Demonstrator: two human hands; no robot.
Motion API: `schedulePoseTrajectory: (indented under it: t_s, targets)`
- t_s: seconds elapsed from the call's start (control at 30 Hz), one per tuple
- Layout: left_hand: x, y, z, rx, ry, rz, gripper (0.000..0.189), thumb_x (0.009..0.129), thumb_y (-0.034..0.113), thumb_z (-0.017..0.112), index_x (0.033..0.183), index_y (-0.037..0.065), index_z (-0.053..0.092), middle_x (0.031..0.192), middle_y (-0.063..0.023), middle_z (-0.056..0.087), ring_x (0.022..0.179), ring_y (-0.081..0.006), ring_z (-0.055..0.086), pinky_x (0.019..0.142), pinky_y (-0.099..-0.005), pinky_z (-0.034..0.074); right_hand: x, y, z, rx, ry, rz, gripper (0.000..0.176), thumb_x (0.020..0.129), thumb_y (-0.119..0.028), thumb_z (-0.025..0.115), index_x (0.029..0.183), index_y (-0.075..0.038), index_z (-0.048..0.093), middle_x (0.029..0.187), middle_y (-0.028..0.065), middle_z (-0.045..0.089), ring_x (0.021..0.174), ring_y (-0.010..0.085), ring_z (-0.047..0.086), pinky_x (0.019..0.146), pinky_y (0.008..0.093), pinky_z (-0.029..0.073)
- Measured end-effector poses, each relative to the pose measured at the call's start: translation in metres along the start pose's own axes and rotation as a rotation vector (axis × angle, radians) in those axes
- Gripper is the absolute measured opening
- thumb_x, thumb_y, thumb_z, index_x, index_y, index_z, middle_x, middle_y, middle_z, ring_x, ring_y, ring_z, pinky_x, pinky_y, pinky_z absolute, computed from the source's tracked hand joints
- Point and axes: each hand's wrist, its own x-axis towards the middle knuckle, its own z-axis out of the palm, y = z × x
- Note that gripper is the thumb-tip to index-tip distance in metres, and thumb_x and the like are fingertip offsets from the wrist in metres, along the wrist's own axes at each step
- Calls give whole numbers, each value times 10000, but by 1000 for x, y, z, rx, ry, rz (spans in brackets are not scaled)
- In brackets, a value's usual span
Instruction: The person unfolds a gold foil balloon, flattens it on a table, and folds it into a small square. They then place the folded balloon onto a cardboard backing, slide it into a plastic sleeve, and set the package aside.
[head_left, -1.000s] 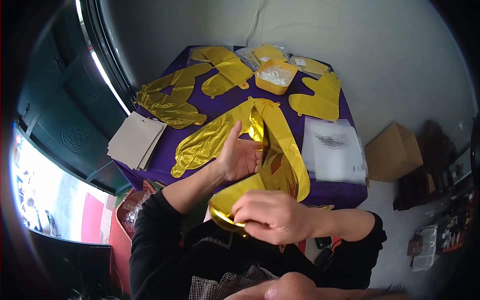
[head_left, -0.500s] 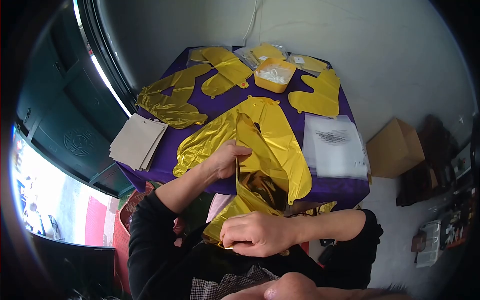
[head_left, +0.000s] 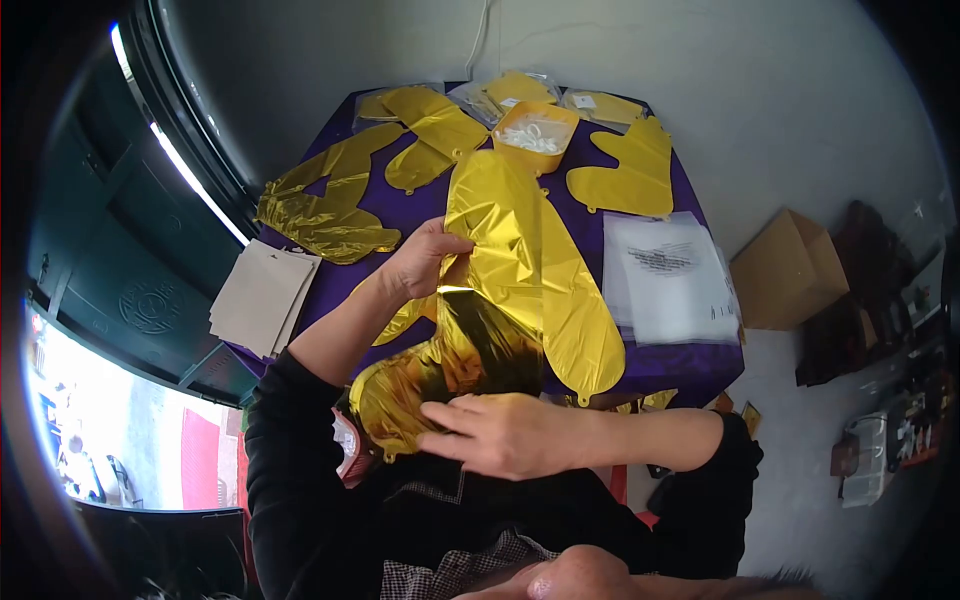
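My left hand (head_left: pixel 425 262) pinches the left edge of a shiny gold foil balloon (head_left: pixel 495 235), flat and held up over the front of the table. Near the balloon's lower end is my right hand (head_left: pixel 510 435), palm down, its fingers spread and lying against the foil. Another flat gold foil piece (head_left: pixel 585 335) rests beneath it on the purple cloth, partly covered. Flat gold foil shapes (head_left: pixel 335 195) lie at the left, with one (head_left: pixel 430 135) at the back and one (head_left: pixel 635 170) at the right.
A yellow tub (head_left: pixel 535 150) of white items stands at the back beside bagged foil pieces (head_left: pixel 520 90). Beige cards (head_left: pixel 262 298) lie at the left edge, clear plastic bags (head_left: pixel 668 285) at the right. A cardboard box (head_left: pixel 785 270) is right of the purple-covered table (head_left: pixel 690 370).
The held foil balloon has turned and been raised, its upper end now near the tub. My left hand has moved up and left. My right hand has risen slightly and its fingers have opened.
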Motion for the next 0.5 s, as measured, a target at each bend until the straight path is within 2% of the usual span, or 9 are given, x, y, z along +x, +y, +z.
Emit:
schedulePoseTrajectory:
  t_s: [0.03, 0.07, 0.2, 0.23, 0.33, 0.4, 0.43, 0.47, 0.5]
  targets:
    - [6, -8, -9, 26, 7, -34, 370, 870, -27, 509, 1230, 9, 586, 1103, -71, 679, 944, -141, 658, 805, -274, 535, -7, 8, 0, 49, 14, 29, 517, 801, -145, 715, 1269, 7, 559, 1257, 230, 566, 969, 316, 640, 826, 351, 546]
    - [12, -14, -17, 54, 12, -66, 374, 867, -27, 508, 1234, -6, 576, 1135, -85, 673, 985, -150, 660, 869, -293, 538, -15, 11, -5, 59, 24, 82, 446, 814, -133, 714, 1219, 7, 592, 1210, 195, 606, 958, 301, 646, 805, 346, 549]
    - [11, -2, -1, 60, 21, -135, 433, 820, -61, 473, 1233, 8, 587, 1090, -58, 671, 963, -118, 649, 762, -256, 537, -40, 25, -18, 30, 90, 186, 274, 807, -100, 722, 1051, 9, 664, 1036, 122, 679, 871, 261, 659, 755, 342, 553]
    - [11, -1, 8, 36, 47, -109, 449, 806, -69, 454, 1227, 7, 592, 1074, -60, 675, 908, -111, 655, 666, -238, 535, -47, 31, -18, 14, 87, 226, 262, 808, -96, 721, 1044, 2, 666, 1003, 114, 685, 850, 256, 662, 743, 342, 553]
    - [19, -5, 2, 47, 138, -111, 426, 824, -57, 468, 1229, -1, 587, 1080, -77, 676, 872, -112, 661, 643, -235, 537, -65, 46, -20, 12, 118, 341, 226, 823, -89, 703, 1029, -2, 668, 923, 108, 690, 794, 257, 666, 706, 336, 548]
    - [25, -7, -9, 66, 113, -89, 415, 834, -49, 477, 1232, -5, 585, 1093, -86, 674, 873, -116, 660, 648, -240, 537, -75, 59, -20, -41, 277, 630, 199, 904, -132, 659, 1054, 0, 654, 902, 87, 687, 746, 225, 653, 673, 327, 532]
    - [27, -6, -15, 88, 84, -56, 405, 843, -41, 486, 1235, -9, 583, 1105, -95, 672, 873, -120, 660, 652, -246, 538, -75, 64, -22, -30, 276, 633, 199, 904, -132, 659, 1054, 0, 654, 902, 87, 687, 746, 225, 653, 673, 327, 532]
    - [26, -1, -24, 69, -69, -35, 359, 860, -49, 498, 1212, -52, 569, 1077, -122, 685, 895, -184, 681, 830, -313, 575, -73, 71, -27, 121, 442, 809, 218, 937, -165, 638, 1072, 6, 646, 903, 66, 683, 750, 197, 638, 675, 328, 522]
    - [25, 1, -16, -41, -77, -28, 369, 864, -47, 507, 1228, -52, 562, 1100, -135, 681, 927, -202, 687, 857, -332, 573, -71, 79, -32, 273, 610, 982, 243, 969, -198, 618, 1091, 11, 637, 904, 44, 679, 754, 170, 624, 676, 328, 512]
